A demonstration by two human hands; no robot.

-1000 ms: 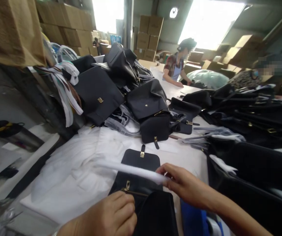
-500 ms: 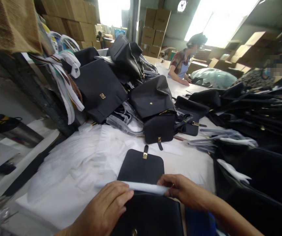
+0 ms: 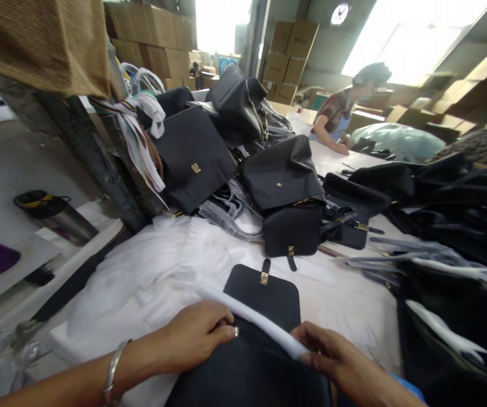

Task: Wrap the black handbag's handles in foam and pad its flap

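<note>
A black bag [image 3: 251, 376] lies in front of me, its flap [image 3: 264, 297] with a gold clasp folded out flat on the far side. Across its opening runs a slim white roll [image 3: 255, 319], slanting down to the right; whether it is paper or thin foam I cannot tell. My right hand [image 3: 336, 356] pinches the roll's right end between thumb and fingers. With fingers curled and thumb on top, my left hand [image 3: 203, 333] grips the bag's left upper edge, just below the roll.
White sheets [image 3: 141, 282] lie piled at the left. More black bags [image 3: 285, 175] with straps stand behind, and another heap [image 3: 459, 311] is on the right. A post with tied ribbons [image 3: 143, 152] rises at left. A person [image 3: 332, 124] works at the far table.
The white roll has turned from nearly level to slanted, its left end now free of my left hand. That hand has shifted onto the bag's edge. My view has swung slightly left.
</note>
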